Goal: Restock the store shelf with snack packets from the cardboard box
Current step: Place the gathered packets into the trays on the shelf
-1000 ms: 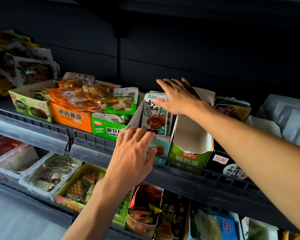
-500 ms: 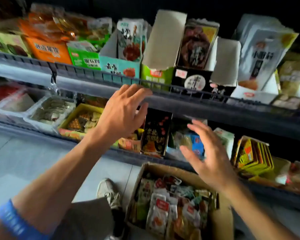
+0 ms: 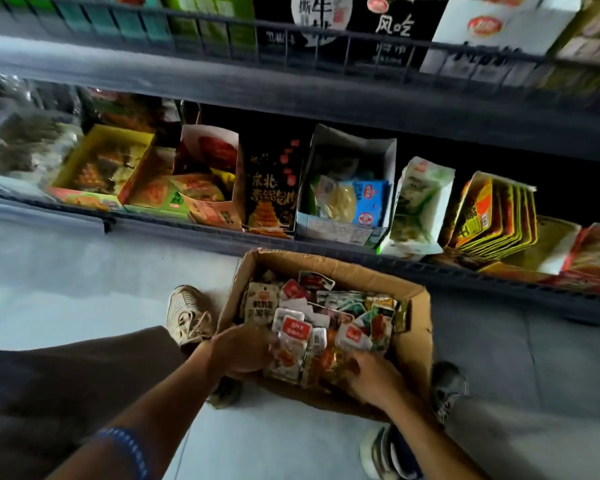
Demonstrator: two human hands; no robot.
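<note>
Snack packets (image 3: 293,329): one loose heap, too many and too overlapped for us to count, filling one open cardboard box (image 3: 414,344) that stands on the pale floor (image 3: 66,289) just in front of the lower shelf (image 3: 187,225).

Hands: two, both ours, both inside the box at its near end. Our left hand (image 3: 243,349) has its fingers curled into the near-left edge of the heap, touching white packets with red labels; whether its grip has closed on one we cannot tell. Our right hand (image 3: 369,377) lies on the near-right of the heap with fingers bent down among orange packets; its grip is likewise hidden from us. One blue wristband (image 3: 129,452) sits on the left forearm.

Shoes: one beige shoe (image 3: 187,315) just left of the box, one grey shoe (image 3: 447,386) just right of it, and one dark shoe with a white sole (image 3: 383,453) near the bottom edge.

Lower shelf: we count one yellow tray (image 3: 84,157) at the left, one black carton with orange lettering (image 3: 272,188) at the centre, one white carton holding blue-labelled packs (image 3: 388,161) beside it, and one upright row of yellow-edged packets (image 3: 499,216) to the right.

Upper shelf (image 3: 291,81): blurred display cartons behind one wire rail.
</note>
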